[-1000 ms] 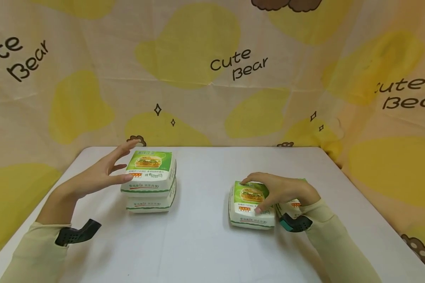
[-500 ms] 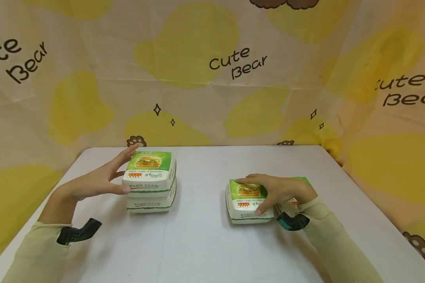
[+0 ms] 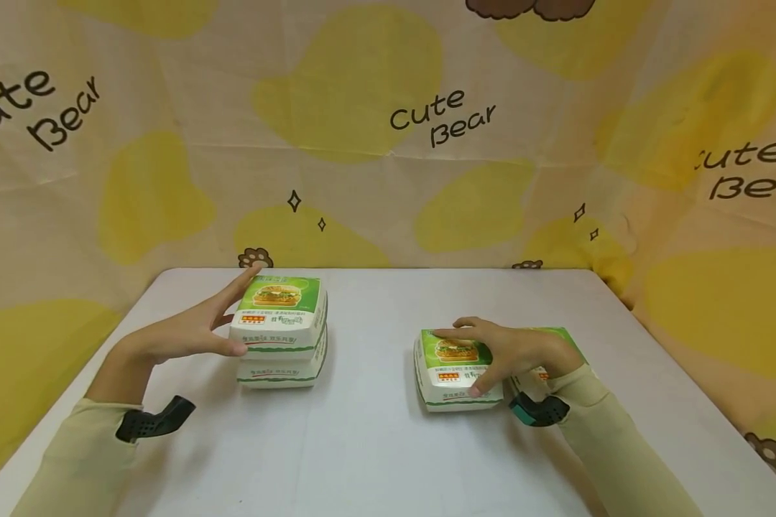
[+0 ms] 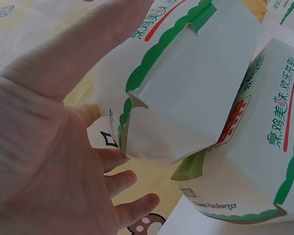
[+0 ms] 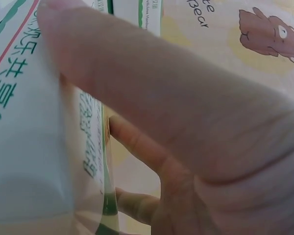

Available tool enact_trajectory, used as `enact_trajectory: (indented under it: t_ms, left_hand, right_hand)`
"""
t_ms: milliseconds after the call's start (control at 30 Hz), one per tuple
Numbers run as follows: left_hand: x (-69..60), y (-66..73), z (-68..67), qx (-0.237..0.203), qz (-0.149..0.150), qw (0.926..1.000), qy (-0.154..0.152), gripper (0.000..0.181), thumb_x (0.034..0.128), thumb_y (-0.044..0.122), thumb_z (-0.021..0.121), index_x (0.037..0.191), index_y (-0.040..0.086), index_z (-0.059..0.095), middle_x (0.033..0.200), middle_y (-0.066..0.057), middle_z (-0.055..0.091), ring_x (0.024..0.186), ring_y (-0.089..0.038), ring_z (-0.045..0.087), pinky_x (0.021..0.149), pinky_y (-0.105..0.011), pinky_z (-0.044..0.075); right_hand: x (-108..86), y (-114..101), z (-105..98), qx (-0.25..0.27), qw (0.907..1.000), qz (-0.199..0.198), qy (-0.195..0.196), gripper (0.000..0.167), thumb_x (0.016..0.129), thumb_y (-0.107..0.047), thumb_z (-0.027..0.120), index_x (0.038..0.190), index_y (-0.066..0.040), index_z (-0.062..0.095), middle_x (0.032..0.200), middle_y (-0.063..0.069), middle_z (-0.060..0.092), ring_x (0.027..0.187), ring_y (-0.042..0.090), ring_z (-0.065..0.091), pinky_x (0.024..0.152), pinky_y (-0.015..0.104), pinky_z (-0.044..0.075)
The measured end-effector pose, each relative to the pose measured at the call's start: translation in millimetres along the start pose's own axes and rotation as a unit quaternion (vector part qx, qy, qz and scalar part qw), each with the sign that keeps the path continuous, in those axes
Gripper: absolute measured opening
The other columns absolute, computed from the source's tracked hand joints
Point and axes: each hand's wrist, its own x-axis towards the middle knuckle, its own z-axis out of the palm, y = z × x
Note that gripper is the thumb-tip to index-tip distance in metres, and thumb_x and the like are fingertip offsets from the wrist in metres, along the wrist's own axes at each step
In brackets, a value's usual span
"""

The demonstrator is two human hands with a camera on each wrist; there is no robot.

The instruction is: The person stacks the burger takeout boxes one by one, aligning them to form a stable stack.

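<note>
Two white and green hamburger boxes are stacked at the left of the head view. My left hand (image 3: 190,332) grips the upper box (image 3: 278,316) from its left side, thumb at the front, fingers toward the back. That box rests on the lower box (image 3: 278,373); the left wrist view shows its underside (image 4: 191,93) overhanging. At the right, my right hand (image 3: 507,350) holds another hamburger box (image 3: 453,380) from above, thumb on its front and fingers over its far edge. One more hamburger box (image 3: 570,340) lies beside it, mostly hidden under my right wrist.
The boxes stand on a white table (image 3: 368,445). A yellow-patterned cloth (image 3: 349,93) with printed lettering hangs behind the table and along its sides. White tabletop separates the left stack from the right boxes. Each wrist wears a dark device (image 3: 156,419).
My left thumb and fingers have closed onto the upper box, which has shifted slightly right. The box in my right hand has slid a little left and away from me.
</note>
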Motion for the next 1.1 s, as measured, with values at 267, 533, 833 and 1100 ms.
enact_trajectory:
  t_ms: [267,533,833,1100]
  left_hand:
    - [0.9,1.8,0.2,-0.013,-0.014,0.9998,0.001,0.118,0.0824,0.016,0.077,0.159,0.046,-0.007,0.172,-0.003,-0.012,0.154,-0.048,0.008,0.112,-0.077,0.021]
    - [-2.2,1.6,0.4,0.002,-0.028,0.9996,0.006,0.114,0.0843,0.020,0.076,0.159,0.047,-0.006,0.172,-0.010,-0.008,0.147,-0.058,0.022,0.108,-0.073,0.033]
    - [0.9,1.9,-0.4,0.015,-0.032,0.9993,0.014,0.117,0.0841,0.021,0.077,0.161,0.039,-0.009,0.172,-0.011,-0.005,0.150,-0.043,0.021,0.116,-0.057,0.033]
    - [-0.4,2.0,2.2,-0.003,-0.034,0.9994,0.009,0.117,0.0829,0.020,0.078,0.161,0.039,-0.008,0.171,-0.016,-0.007,0.145,-0.058,0.025,0.110,-0.073,0.032]
  right_hand:
    - [0.3,-0.3,1.0,0.005,1.0000,-0.001,-0.005,0.104,0.077,-0.029,0.088,0.161,-0.031,0.026,0.164,0.017,0.022,0.145,0.041,0.030,0.114,0.066,0.029]
    - [2.2,-2.3,1.4,-0.005,0.9997,-0.011,0.022,0.098,0.082,-0.040,0.083,0.161,-0.035,0.026,0.163,0.012,0.027,0.139,0.033,0.038,0.112,0.058,0.033]
    - [6.7,-17.0,-10.2,-0.013,0.9875,-0.112,0.110,0.091,0.087,-0.038,0.077,0.161,-0.034,0.024,0.166,0.009,0.022,0.137,0.031,0.039,0.109,0.055,0.035]
    - [15.7,-45.1,-23.9,-0.002,0.9812,-0.127,0.145,0.089,0.087,-0.038,0.077,0.160,-0.039,0.025,0.166,-0.001,0.024,0.134,0.026,0.040,0.109,0.051,0.035]
